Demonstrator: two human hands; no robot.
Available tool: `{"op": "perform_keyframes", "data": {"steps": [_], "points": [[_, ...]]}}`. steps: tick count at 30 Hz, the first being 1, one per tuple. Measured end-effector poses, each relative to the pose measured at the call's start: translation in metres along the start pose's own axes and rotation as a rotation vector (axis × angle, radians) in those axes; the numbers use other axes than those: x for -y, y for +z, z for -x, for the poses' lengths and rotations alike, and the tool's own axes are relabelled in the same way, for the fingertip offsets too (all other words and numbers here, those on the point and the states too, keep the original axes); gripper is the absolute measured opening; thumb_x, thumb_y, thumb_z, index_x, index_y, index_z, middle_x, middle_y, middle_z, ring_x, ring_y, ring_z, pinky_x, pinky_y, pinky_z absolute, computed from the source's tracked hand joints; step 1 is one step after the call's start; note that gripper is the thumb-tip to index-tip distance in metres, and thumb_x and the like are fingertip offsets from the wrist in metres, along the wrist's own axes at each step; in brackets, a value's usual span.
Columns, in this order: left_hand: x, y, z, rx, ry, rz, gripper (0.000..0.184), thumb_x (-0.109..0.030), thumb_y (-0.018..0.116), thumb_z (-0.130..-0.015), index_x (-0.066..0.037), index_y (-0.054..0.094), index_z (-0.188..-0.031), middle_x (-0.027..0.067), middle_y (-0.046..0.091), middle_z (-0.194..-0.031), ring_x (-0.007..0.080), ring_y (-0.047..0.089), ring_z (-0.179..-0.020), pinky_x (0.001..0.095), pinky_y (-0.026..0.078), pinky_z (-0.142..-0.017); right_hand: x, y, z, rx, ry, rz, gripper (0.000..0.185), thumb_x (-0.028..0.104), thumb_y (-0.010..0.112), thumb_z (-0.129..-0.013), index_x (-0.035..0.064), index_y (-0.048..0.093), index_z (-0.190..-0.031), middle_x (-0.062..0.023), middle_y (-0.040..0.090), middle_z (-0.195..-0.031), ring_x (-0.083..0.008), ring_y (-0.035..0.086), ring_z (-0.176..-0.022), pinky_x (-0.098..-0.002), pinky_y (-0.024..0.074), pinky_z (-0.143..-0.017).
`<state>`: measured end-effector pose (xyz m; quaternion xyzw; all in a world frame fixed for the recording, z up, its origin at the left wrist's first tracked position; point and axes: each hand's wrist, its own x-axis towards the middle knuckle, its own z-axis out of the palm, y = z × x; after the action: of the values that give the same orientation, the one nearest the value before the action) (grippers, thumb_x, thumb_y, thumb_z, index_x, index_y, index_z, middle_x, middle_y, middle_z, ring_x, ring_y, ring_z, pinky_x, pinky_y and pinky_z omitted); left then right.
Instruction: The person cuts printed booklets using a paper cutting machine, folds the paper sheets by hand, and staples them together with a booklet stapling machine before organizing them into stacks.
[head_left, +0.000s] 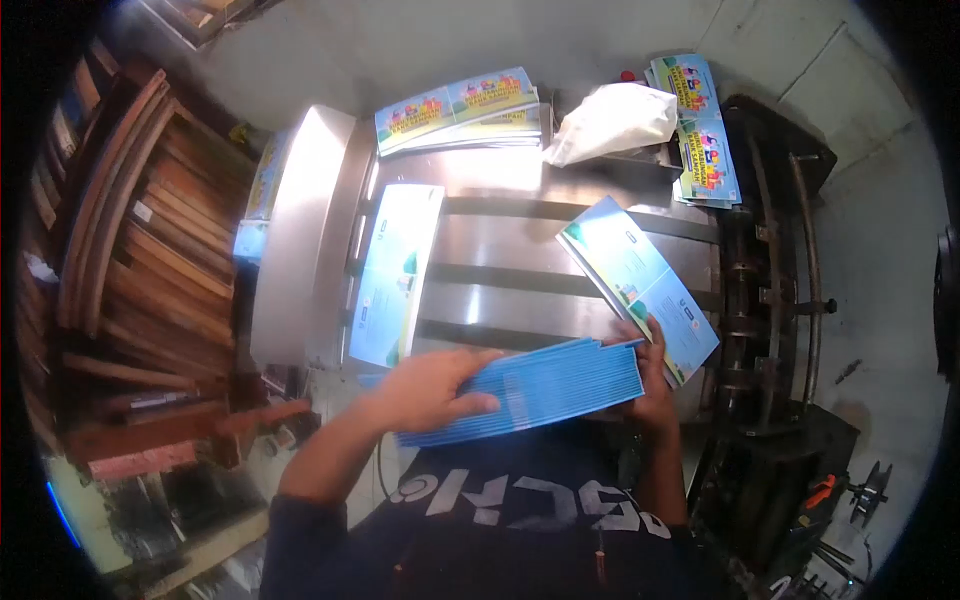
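Note:
A thick stack of blue booklets [560,385] is held in front of my chest, its layered edges turned up toward me. My left hand [430,390] grips the stack's left part, thumb lying across the edges. At its right end, my right hand [652,385] has its fingers around the stack, partly hidden behind it. Just beyond the right hand, a tilted pile of light-blue printed booklets [645,285] lies on the metal table [490,235]. Another printed booklet pile [392,300] rests on the table beyond my left hand.
Colourful printed booklets [460,110] are stacked at the back, with more booklets [705,145] at the back right. A whitish bag [615,120] sits between them. Dark machine rollers [745,270] border the right side. Wooden boards [170,240] fill a rack on the left.

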<state>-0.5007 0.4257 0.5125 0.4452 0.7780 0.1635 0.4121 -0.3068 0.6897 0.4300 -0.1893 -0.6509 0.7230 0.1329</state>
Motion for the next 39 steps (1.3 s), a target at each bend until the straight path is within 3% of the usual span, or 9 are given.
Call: {"op": "perform_keyframes", "data": {"steps": [4, 10, 14, 16, 19, 26, 31, 34, 39], "points": [[-0.019, 0.005, 0.003, -0.045, -0.106, -0.124, 0.092, -0.067, 0.058, -0.084, -0.009, 0.03, -0.15, 0.0227, 0.058, -0.124, 0.0378, 0.059, -0.113, 0.048, 0.046, -0.094, 0.003, -0.009, -0.018, 0.462, -0.029, 0.431, 0.138, 0.021, 0.096, -0.051, 0.0095, 0.007, -0.156, -0.0218, 0.039, -0.148, -0.0368, 0.04, -0.137, -0.0509, 0.0316, -0.114], [-0.019, 0.022, 0.012, -0.254, -0.024, -0.167, 0.093, -0.065, 0.064, -0.081, -0.005, 0.035, -0.147, 0.0235, 0.059, -0.122, 0.0381, 0.06, -0.11, 0.0463, 0.048, -0.094, -0.009, 0.002, -0.027, 0.442, -0.035, 0.109, 0.085, 0.012, 0.089, -0.064, 0.0069, 0.045, -0.136, -0.0121, 0.059, -0.124, -0.0243, 0.056, -0.118, -0.0401, 0.0436, -0.102], [0.04, -0.026, 0.047, 0.117, -0.422, 0.315, 0.088, -0.067, 0.066, -0.079, 0.0, 0.051, -0.135, 0.0229, 0.059, -0.128, 0.0314, 0.059, -0.117, 0.0419, 0.046, -0.099, -0.027, -0.005, -0.012, 0.288, -0.05, 0.15, 0.067, 0.012, 0.088, -0.065, 0.0072, 0.052, -0.121, -0.0067, 0.063, -0.111, -0.0196, 0.061, -0.104, -0.0375, 0.0482, -0.094], [0.124, 0.015, 0.066, -0.122, -0.112, 0.734, 0.083, -0.066, 0.061, -0.083, -0.002, 0.052, -0.134, 0.0232, 0.061, -0.124, 0.0313, 0.061, -0.113, 0.0441, 0.046, -0.101, -0.031, -0.007, 0.003, 0.182, -0.076, 0.15, 0.068, 0.013, 0.089, -0.064, 0.0076, 0.052, -0.121, -0.0066, 0.064, -0.11, -0.0209, 0.063, -0.103, -0.0385, 0.0492, -0.094], [0.104, 0.093, 0.047, -0.677, 0.109, 1.301, 0.086, -0.071, 0.044, -0.09, -0.006, 0.035, -0.146, 0.0212, 0.041, -0.147, 0.0301, 0.045, -0.132, 0.0457, 0.036, -0.111, -0.012, 0.0, 0.008, 0.193, -0.098, 0.108, 0.082, 0.013, 0.089, -0.065, 0.0068, 0.046, -0.134, -0.0138, 0.057, -0.129, -0.0259, 0.056, -0.121, -0.0425, 0.043, -0.104], [0.084, 0.083, 0.028, -0.716, 0.296, 1.311, 0.086, -0.07, 0.04, -0.091, -0.013, 0.023, -0.153, 0.016, 0.017, -0.16, 0.0296, 0.035, -0.139, 0.0475, 0.03, -0.115, -0.003, 0.0, 0.011, 0.226, -0.29, 0.411, 0.114, 0.014, 0.084, -0.069, 0.0069, 0.01, -0.155, -0.0221, 0.025, -0.156, -0.0328, 0.026, -0.145, -0.0465, 0.0241, -0.117], [0.116, 0.097, 0.032, -0.612, 0.253, 1.46, 0.068, -0.052, 0.02, -0.104, 0.001, 0.061, -0.116, 0.0223, 0.056, -0.13, 0.028, 0.052, -0.123, 0.0422, 0.037, -0.109, -0.008, -0.003, 0.018, 0.17, -0.101, 0.28, 0.097, 0.017, 0.083, -0.07, 0.0066, 0.028, -0.15, -0.0192, 0.045, -0.139, -0.0326, 0.046, -0.129, -0.0431, 0.0362, -0.109], [0.154, 0.062, 0.018, -0.866, -0.154, 1.059, 0.054, -0.042, 0.039, -0.104, 0.002, 0.069, -0.096, 0.0156, 0.07, -0.096, 0.026, 0.066, -0.092, 0.0418, 0.045, -0.097, -0.005, -0.01, 0.003, 0.302, -0.15, 0.419, 0.068, 0.016, 0.082, -0.072, 0.0079, 0.048, -0.131, -0.0148, 0.053, -0.122, -0.0287, 0.054, -0.115, -0.0405, 0.0422, -0.1], [0.176, -0.015, -0.023, -0.976, -0.633, -0.161, 0.078, -0.054, 0.07, -0.08, -0.003, 0.048, -0.135, 0.0215, 0.05, -0.134, 0.0364, 0.047, -0.126, 0.0463, 0.04, -0.105, -0.002, -0.004, 0.003, 0.26, -0.174, 0.313, 0.039, 0.009, 0.076, -0.077, 0.0069, 0.059, -0.111, -0.0113, 0.058, -0.112, -0.0266, 0.056, -0.109, -0.037, 0.0432, -0.096]]}}
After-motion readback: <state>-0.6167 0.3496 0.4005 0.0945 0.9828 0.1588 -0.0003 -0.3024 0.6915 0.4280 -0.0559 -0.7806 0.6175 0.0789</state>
